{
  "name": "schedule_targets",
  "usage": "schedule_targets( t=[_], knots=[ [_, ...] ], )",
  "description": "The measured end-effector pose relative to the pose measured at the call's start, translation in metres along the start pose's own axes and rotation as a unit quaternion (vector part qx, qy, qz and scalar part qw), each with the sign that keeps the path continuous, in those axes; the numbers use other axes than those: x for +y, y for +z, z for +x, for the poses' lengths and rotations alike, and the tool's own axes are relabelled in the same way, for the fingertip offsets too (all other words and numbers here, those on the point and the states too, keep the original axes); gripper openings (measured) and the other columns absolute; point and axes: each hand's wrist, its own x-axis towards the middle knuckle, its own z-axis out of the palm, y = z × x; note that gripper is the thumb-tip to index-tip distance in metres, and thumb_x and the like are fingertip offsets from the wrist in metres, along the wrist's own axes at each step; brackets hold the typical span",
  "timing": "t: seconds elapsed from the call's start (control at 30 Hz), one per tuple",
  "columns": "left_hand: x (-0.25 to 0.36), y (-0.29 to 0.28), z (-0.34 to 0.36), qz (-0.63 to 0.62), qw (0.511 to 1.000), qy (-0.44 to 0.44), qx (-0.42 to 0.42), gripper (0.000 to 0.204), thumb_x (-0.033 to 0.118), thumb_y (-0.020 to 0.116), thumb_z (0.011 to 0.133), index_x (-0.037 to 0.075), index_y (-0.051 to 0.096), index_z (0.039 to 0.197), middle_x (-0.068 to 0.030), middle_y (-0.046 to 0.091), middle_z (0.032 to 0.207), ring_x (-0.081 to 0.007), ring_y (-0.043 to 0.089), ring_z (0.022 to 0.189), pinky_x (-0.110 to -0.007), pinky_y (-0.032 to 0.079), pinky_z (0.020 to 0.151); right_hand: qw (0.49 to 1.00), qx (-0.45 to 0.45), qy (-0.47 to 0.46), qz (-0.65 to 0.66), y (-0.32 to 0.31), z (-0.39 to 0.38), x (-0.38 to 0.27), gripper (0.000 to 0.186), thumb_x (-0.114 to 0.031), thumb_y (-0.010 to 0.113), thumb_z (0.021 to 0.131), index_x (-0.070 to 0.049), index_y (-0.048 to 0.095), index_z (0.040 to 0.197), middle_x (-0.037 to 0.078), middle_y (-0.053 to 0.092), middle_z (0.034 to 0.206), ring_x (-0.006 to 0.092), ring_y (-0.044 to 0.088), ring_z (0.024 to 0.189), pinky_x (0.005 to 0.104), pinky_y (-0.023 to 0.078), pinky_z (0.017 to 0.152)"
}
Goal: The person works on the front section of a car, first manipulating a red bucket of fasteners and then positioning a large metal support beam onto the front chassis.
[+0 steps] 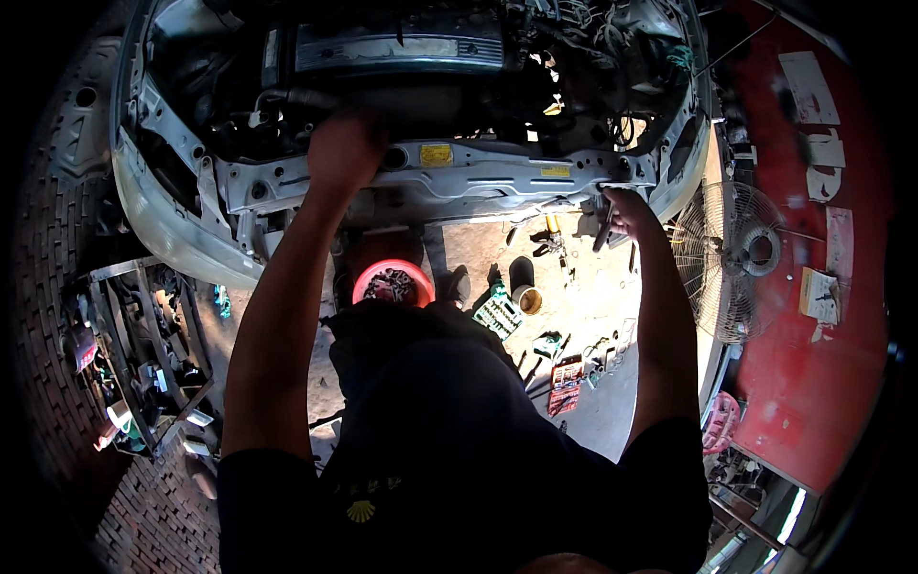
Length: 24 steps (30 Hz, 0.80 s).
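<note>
The silver-grey front crossmember (pixel 497 177) of a car spans the open engine bay ahead of me. My left hand (pixel 346 148) reaches over its left part into the bay, and shadow hides the fingers. Behind that hand lies the engine, with its long ribbed cover (pixel 397 50). My right hand (pixel 626 212) is at the crossmember's right end, fingers bent around a dark part or tool (pixel 602 225) whose kind I cannot make out. A yellow label (pixel 436 155) is stuck on the crossmember between the hands.
Below the car's front are a red basin (pixel 426 284) of metal parts, a green socket case (pixel 497 314), a can (pixel 528 299), a red tool case (pixel 565 385) and scattered tools. A wire-guard fan (pixel 732 258) stands right, beside a red surface (pixel 813 383). A cluttered rack (pixel 153 335) stands left.
</note>
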Motion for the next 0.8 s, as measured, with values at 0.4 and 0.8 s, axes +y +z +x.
schedule_targets(
  t=[0.4,0.8],
  knots=[
    [-0.001,0.002,0.000,0.012,1.000,0.021,0.009,0.022,0.028,0.062,0.093,0.010,0.073,0.100,-0.0170,0.071,0.091,-0.0375,0.070,0.082,-0.049,0.057,0.073,0.910,0.170,-0.145,-0.349,0.009,-0.012,-0.004,0.033,-0.037,0.064,0.098,-0.006,0.064,0.107,0.010,0.072,0.083,0.0233,0.071,0.075,0.0465,0.055,0.076],
    [0.001,0.002,-0.003,-0.002,1.000,0.018,0.018,0.022,0.029,0.061,0.093,0.012,0.072,0.102,-0.0171,0.070,0.095,-0.0379,0.069,0.088,-0.049,0.056,0.076,0.994,-0.001,-0.003,0.111,-0.001,0.006,0.006,0.042,-0.043,0.063,0.099,-0.005,0.060,0.117,0.010,0.074,0.089,0.0208,0.071,0.074,0.0446,0.057,0.071]
  ],
)
